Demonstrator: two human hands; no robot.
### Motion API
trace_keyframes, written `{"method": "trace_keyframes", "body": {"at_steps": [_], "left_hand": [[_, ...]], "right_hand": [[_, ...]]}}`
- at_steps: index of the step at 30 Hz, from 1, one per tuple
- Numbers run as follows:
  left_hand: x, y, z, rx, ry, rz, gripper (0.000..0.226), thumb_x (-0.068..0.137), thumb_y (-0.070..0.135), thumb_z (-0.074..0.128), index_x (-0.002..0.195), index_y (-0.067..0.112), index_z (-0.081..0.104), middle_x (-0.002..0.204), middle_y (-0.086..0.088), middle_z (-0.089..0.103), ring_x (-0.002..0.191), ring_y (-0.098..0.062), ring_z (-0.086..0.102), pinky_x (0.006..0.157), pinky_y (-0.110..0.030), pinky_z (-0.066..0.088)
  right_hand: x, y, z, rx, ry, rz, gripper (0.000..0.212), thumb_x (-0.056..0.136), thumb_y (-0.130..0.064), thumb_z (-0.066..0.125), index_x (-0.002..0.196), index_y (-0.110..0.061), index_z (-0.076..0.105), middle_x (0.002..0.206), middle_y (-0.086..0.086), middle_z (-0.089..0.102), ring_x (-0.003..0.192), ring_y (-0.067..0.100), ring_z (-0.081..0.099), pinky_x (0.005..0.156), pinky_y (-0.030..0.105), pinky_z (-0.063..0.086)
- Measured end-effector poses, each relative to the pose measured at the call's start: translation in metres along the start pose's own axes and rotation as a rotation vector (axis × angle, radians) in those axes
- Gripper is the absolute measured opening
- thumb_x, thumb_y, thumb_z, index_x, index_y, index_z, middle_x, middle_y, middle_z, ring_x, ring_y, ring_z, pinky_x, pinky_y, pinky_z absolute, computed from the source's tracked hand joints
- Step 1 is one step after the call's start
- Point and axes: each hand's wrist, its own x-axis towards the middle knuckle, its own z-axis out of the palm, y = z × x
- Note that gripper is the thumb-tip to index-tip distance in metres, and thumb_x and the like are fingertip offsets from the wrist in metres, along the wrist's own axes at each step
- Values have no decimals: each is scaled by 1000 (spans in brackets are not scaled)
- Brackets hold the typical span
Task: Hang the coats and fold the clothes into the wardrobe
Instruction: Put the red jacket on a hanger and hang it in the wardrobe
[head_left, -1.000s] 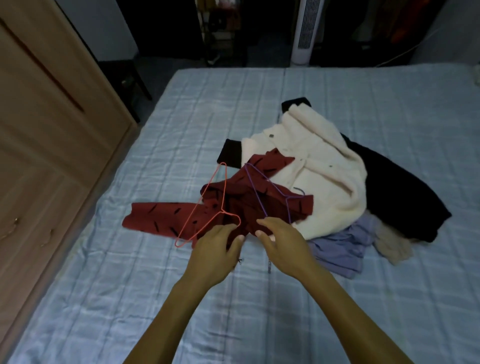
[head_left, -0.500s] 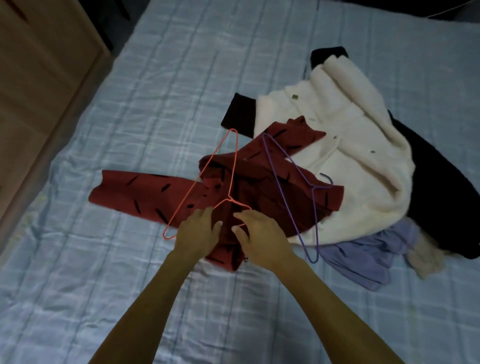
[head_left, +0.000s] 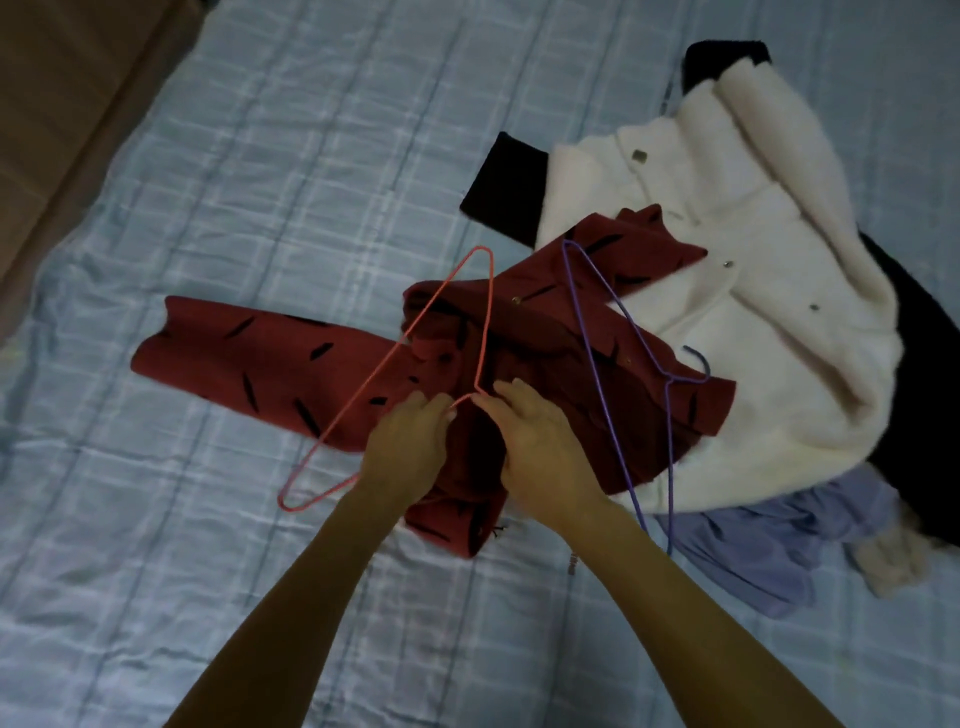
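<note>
A dark red coat (head_left: 270, 358) with black flecks lies crumpled on the bed, one sleeve stretched out to the left. A pink wire hanger (head_left: 441, 296) rests across it, and a purple wire hanger (head_left: 602, 291) lies over its right part. My left hand (head_left: 410, 447) has curled fingertips pinching the pink hanger at its neck. My right hand (head_left: 540, 452) rests on the red coat beside it, fingers nearly straight and touching the hanger's hook. A cream fleece coat (head_left: 769, 291) lies under and behind the red one.
A black garment (head_left: 509, 192) lies beneath the cream coat. A lilac garment (head_left: 753, 551) and a beige piece (head_left: 888, 566) sit at the pile's near right. The blue checked bedsheet (head_left: 260, 156) spreads all round. A wooden wardrobe (head_left: 62, 104) stands at the far left.
My view has tipped down and moved closer to the pile. Both hands have slid forward onto the red coat and met at the pink hanger's hook.
</note>
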Motion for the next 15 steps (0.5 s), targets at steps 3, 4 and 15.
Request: {"method": "trace_keyframes", "body": {"at_steps": [3, 4, 15], "left_hand": [[3, -1, -20, 53, 47, 98, 46, 92, 40, 28, 98, 13, 65, 79, -12, 57, 65, -35, 58, 58, -42, 51], [3, -2, -27, 63, 71, 129, 45, 93, 40, 29, 99, 14, 65, 78, -11, 56, 64, -36, 58, 57, -41, 51], [-4, 28, -81, 106, 43, 437, 41, 95, 39, 34, 113, 18, 65, 81, -6, 59, 70, -29, 59, 59, -38, 48]], "right_hand": [[7, 7, -17, -24, -6, -84, 89, 65, 10, 64, 143, -20, 38, 151, 10, 32, 142, 31, 21, 109, 46, 25], [9, 10, -23, -1, 14, -88, 89, 65, 13, 60, 143, -22, 39, 151, 8, 32, 142, 30, 22, 108, 46, 27], [-10, 9, -51, -195, 294, -231, 50, 87, -30, 59, 136, -24, 49, 149, 14, 36, 140, 34, 24, 111, 49, 18]]}}
